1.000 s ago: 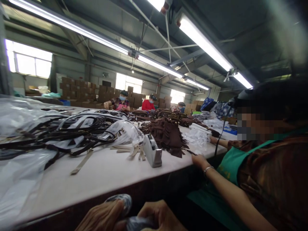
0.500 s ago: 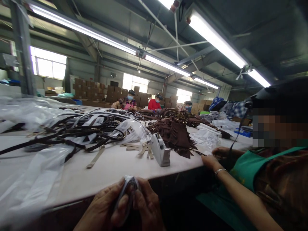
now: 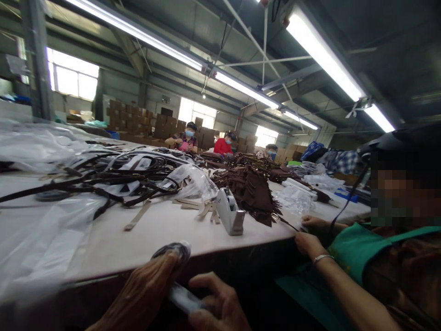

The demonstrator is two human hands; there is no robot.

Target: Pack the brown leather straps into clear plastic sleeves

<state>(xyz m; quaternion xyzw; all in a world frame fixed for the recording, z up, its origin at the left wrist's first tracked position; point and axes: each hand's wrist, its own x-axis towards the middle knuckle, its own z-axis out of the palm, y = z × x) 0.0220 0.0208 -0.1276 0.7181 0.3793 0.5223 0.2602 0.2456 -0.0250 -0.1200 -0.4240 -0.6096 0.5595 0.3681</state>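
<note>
Two hands, one wrapped coil

So the left hand is gripping a dark coiled strap in clear plastic by the near edge of the white table, and the right hand has the plastic's lower end between thumb and curled fingers. Grey tape dispenser sits beyond, flat beige strips just beside it. Green-aproned co-worker at right.

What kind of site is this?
Likely a factory packing or finishing workshop: long white worktable heaped with dark brown fringed pieces and clear plastic bags, masked workers around it, stacked brown cardboard boxes behind.
</note>
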